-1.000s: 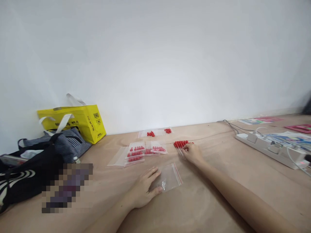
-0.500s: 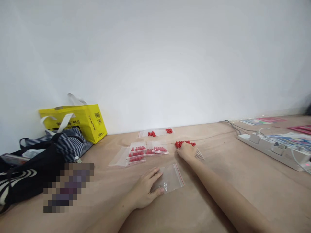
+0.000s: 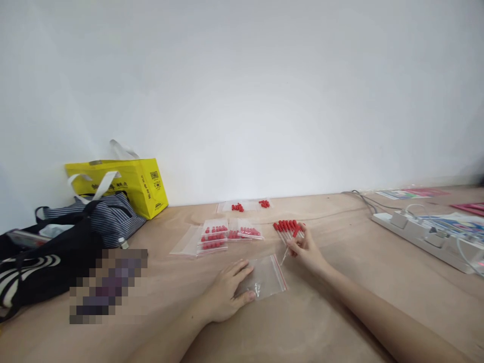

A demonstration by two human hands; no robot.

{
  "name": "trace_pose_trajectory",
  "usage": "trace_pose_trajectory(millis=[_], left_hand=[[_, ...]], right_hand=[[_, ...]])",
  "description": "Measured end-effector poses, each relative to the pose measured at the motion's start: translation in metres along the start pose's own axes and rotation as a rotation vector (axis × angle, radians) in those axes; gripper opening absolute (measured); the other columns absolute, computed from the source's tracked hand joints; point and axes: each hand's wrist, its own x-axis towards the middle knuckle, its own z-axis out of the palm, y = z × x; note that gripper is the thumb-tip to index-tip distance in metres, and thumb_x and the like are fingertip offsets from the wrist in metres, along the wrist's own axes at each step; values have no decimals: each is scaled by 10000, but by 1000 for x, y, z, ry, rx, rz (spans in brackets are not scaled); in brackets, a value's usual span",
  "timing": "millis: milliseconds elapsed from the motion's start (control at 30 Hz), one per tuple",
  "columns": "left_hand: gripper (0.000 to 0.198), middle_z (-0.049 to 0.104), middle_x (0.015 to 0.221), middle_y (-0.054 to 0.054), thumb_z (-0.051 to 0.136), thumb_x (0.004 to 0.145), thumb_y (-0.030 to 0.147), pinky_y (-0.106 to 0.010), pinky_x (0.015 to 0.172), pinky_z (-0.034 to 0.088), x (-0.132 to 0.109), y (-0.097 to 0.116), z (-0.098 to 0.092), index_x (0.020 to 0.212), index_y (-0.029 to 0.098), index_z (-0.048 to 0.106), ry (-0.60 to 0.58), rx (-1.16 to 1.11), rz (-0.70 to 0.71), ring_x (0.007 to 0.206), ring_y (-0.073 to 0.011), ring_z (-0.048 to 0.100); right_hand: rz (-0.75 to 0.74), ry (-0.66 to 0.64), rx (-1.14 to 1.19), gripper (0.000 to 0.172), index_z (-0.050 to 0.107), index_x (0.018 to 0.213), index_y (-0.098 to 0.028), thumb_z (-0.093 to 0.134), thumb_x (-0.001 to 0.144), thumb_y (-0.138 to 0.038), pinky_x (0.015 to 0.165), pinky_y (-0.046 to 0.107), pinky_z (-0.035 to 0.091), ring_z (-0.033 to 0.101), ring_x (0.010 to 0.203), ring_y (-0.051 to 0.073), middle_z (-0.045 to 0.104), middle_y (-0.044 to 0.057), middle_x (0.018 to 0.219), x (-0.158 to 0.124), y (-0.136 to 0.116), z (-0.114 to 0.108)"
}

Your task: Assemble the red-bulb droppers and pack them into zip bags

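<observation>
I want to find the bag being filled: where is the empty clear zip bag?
In the head view, the empty zip bag lies flat on the table, low centre, under the left hand, near the right hand.

The left hand (image 3: 223, 295) lies flat on the wooden table (image 3: 340, 302) with its fingers on the edge of an empty clear zip bag (image 3: 266, 277), and the right hand (image 3: 306, 249), at about 1 o'clock from the bag, pinches one red-capped tube (image 3: 290, 244) just beside a row of red-capped tubes (image 3: 286, 227). At 11 o'clock from the left hand lie filled zip bags (image 3: 223, 234) with red pieces inside, and further at 12 o'clock, near the wall, is another clear bag (image 3: 247, 205). At 9 o'clock stand a yellow bag (image 3: 132, 184) and a striped bag (image 3: 102, 219), and at 3 o'clock a white power strip (image 3: 423, 234) with cables.
</observation>
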Motion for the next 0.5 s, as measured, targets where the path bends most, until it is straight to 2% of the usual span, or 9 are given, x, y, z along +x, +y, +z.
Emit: trace_pose_trajectory(millis=[33, 100, 200, 333, 500], left_hand=[[555, 280, 1385, -85, 438, 814, 458, -428, 1020, 236, 0, 0, 0, 1290, 189, 351, -3, -4, -6, 1261, -249, 239], [561, 275, 1388, -76, 442, 812, 453, -430, 1021, 234, 0, 1, 0, 1300, 199, 331, -1, -14, -13, 1262, -249, 235], [574, 275, 1388, -69, 451, 809, 443, -423, 1023, 234, -1, 1, -1, 1310, 206, 305, 10, -27, -11, 1262, -245, 237], [598, 267, 1391, -71, 457, 805, 441, -411, 1024, 236, 0, 1, 0, 1322, 203, 271, 16, -33, -10, 1262, -234, 240], [589, 266, 1392, -67, 442, 810, 457, -414, 1029, 227, 0, -1, 2, 1318, 208, 279, 14, -38, -3, 1267, -234, 228]], right_hand=[[5, -2, 88, 714, 86, 1276, -167, 508, 737, -370, 499, 275, 438, 538, 489, 142, 496, -61, 564, -5, 1, 1], [30, -15, 141, 739, 76, 1276, -179, 534, 726, -360, 503, 274, 435, 542, 490, 141, 496, -65, 556, -11, 0, 3], [92, -7, 160, 678, 160, 1215, -177, 554, 707, -388, 498, 272, 429, 541, 481, 141, 510, -64, 541, -16, -1, 11], [180, 17, 296, 592, 249, 1069, -209, 568, 654, -486, 501, 274, 437, 551, 487, 135, 522, -62, 577, -22, -2, 22], [235, -85, 379, 549, 329, 957, -227, 581, 606, -564, 501, 250, 430, 542, 498, 108, 516, -66, 602, -29, -7, 27]])
